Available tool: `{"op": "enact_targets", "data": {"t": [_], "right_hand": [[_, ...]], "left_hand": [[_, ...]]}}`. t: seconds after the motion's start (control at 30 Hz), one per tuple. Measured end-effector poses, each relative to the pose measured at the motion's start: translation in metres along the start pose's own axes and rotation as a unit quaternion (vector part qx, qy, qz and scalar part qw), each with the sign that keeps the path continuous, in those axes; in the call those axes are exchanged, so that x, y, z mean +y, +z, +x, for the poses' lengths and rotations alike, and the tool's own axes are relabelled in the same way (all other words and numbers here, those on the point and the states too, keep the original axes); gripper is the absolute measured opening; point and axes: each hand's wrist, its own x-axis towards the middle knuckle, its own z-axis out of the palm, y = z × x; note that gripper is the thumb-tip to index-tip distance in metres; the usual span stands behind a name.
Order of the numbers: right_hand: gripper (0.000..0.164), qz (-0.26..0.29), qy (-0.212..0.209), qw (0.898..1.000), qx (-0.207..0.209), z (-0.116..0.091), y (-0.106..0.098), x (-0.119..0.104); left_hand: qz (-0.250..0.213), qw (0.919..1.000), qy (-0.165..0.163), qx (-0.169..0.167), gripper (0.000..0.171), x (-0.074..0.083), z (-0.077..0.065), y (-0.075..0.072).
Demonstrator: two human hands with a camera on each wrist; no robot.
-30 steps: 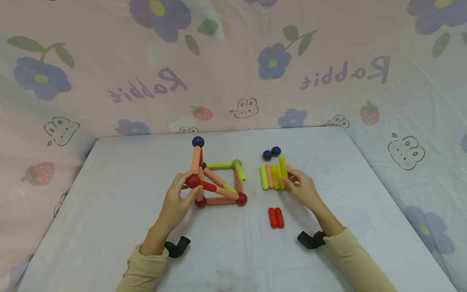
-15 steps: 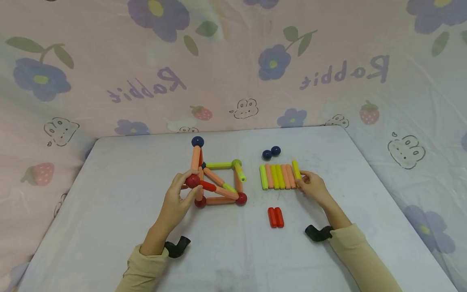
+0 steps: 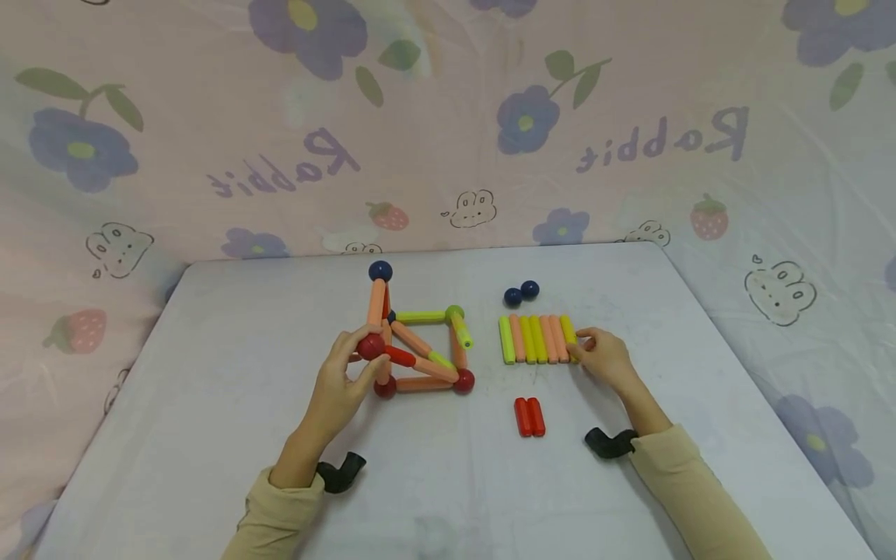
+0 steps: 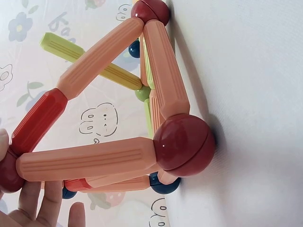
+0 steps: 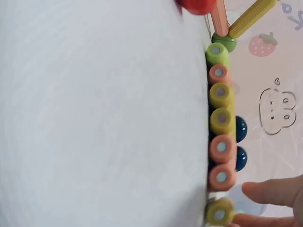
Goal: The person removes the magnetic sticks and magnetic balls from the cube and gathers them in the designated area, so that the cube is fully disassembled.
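My left hand [image 3: 339, 393] pinches a red magnetic ball [image 3: 371, 347] at a raised corner of a magnetic-rod frame. Pink rods [image 4: 90, 158], a red rod [image 4: 40, 120] and red, blue and green balls make up this frame. One red ball [image 4: 184, 144] sits at a low corner on the table. My right hand [image 3: 602, 359] is at the right end of a row of rods, fingertips at a yellow rod [image 5: 219, 212]. In the right wrist view its thumb stands apart from that rod and a finger touches the rod's upper side.
The row holds a light green rod [image 3: 507, 340], pink rods [image 3: 554, 339] and yellow rods [image 3: 532, 340] side by side. Behind it lie two blue balls [image 3: 513, 297]. Two red rods [image 3: 530, 418] lie in front, on the white table [image 3: 448, 498]. A patterned cloth [image 3: 434, 155] hangs behind.
My right hand has moved right with the yellow rod and laid it at the row's right end; its thumb has come off the rod. The left hand and frame stay put.
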Motion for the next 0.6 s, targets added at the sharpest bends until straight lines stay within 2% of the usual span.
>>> {"op": "enact_targets", "data": {"t": [0.07,0.13,0.2,0.27,0.4,0.5,0.6], "right_hand": [[0.042,-0.006,-0.025,0.999,0.030,-0.004,0.000,-0.007],[0.037,0.007,-0.070,0.995,0.064,-0.010,0.002,-0.017],[0.033,0.031,-0.133,0.986,0.093,-0.016,0.007,-0.030],[0.032,0.058,-0.198,0.973,0.108,-0.022,0.014,-0.046],[0.037,0.095,-0.299,0.944,0.105,-0.032,0.029,-0.079],[0.044,0.095,-0.340,0.931,0.095,-0.035,0.040,-0.097],[0.047,0.089,-0.365,0.921,0.101,-0.033,0.051,-0.107]], "left_hand": [[0.000,1.0000,0.001,0.001,0.041,0.000,0.000,0.000],[0.001,1.0000,0.003,0.002,0.041,0.000,0.000,0.000],[0.000,1.0000,-0.001,0.002,0.041,0.001,-0.001,0.000],[-0.002,1.0000,-0.007,0.000,0.042,0.002,-0.002,-0.001],[-0.006,0.9999,-0.014,-0.001,0.041,0.002,-0.002,-0.001],[-0.006,0.9999,-0.008,0.001,0.040,0.002,-0.002,-0.001],[-0.008,1.0000,-0.003,0.002,0.040,0.001,-0.001,0.001]]}}
